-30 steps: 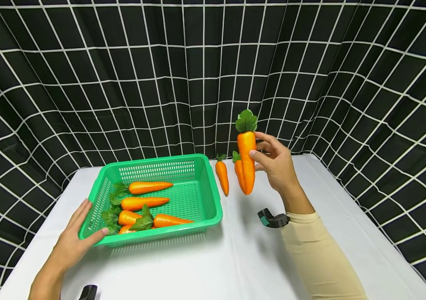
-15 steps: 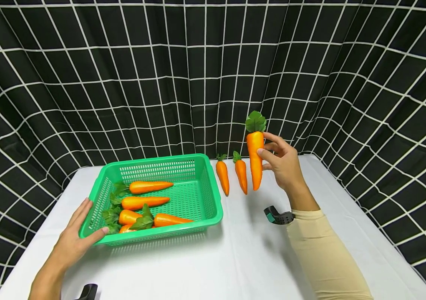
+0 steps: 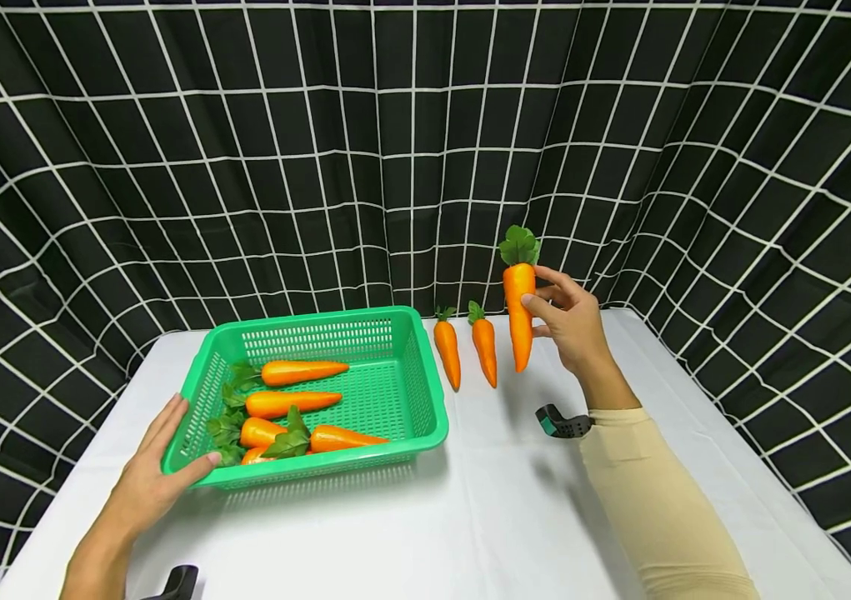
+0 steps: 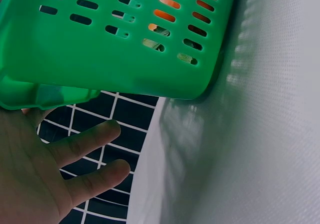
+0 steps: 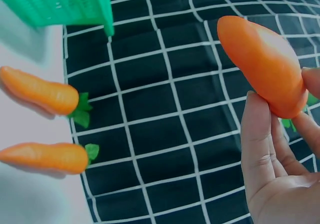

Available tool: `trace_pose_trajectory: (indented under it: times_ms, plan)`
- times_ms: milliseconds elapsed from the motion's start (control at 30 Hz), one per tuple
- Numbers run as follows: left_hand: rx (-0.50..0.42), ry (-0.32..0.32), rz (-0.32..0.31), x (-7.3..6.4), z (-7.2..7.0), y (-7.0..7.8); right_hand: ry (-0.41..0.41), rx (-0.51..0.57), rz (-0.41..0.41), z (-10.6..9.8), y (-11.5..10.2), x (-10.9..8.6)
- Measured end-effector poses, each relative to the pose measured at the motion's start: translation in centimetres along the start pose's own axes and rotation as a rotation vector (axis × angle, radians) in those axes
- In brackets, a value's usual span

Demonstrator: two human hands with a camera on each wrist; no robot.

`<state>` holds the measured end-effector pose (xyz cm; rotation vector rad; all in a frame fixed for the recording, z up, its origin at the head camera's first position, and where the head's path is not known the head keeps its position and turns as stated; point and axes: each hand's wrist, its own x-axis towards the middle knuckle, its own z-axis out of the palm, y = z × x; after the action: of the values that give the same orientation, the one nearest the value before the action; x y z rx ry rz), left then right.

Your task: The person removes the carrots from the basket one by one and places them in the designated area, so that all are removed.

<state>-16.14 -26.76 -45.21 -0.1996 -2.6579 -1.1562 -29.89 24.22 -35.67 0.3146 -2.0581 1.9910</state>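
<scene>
My right hand [image 3: 573, 325] pinches a carrot [image 3: 520, 308] with a green leafy top, holding it near its thick end above the table with the tip down. In the right wrist view the same carrot [image 5: 265, 63] sits between thumb and fingers. Two smaller carrots, a left one [image 3: 448, 354] and a right one [image 3: 484, 354], lie side by side on the table just left of it. My left hand [image 3: 147, 483] rests on the left corner of a green basket [image 3: 425, 392], thumb over the front rim. In the left wrist view its fingers [image 4: 95, 184] are spread and straight.
Several carrots [image 3: 293, 404] lie in the basket, leaves mostly to the left. A white cloth covers the table [image 3: 395, 533]. Black curtains [image 3: 350, 167] with a white grid stand behind and along both sides. A dark strap device [image 3: 562, 422] is on my right wrist.
My right hand has moved to the right with the carrot, away from the two lying carrots, one of which it had partly covered. The left hand stays at the basket.
</scene>
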Motion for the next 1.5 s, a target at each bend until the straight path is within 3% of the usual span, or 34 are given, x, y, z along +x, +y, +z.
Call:
trace_pose_trajectory:
  times_ms: [267,867,1033,1133,1200,1500]
  plan:
    - [-0.005,-0.004,0.008,0.1,0.0,0.4,0.023,-0.039,0.035,-0.8,1.7,1.1]
    - [-0.01,0.002,0.013,-0.1,0.0,0.2,0.07,-0.175,0.207,-2.0,7.3,2.8]
    - [-0.01,0.004,0.011,-0.1,0.0,0.2,0.044,-0.132,0.22,-3.0,9.9,3.7]
    - [-0.012,0.003,0.015,-0.1,0.0,0.2,0.037,-0.157,0.239,-3.1,10.5,3.9]
    - [-0.011,0.002,0.014,-0.1,0.1,0.2,0.06,-0.233,0.274,-2.4,9.5,3.3]
    - [-0.012,0.01,0.013,-0.1,0.0,0.1,0.063,-0.337,0.346,-2.4,11.7,3.7]
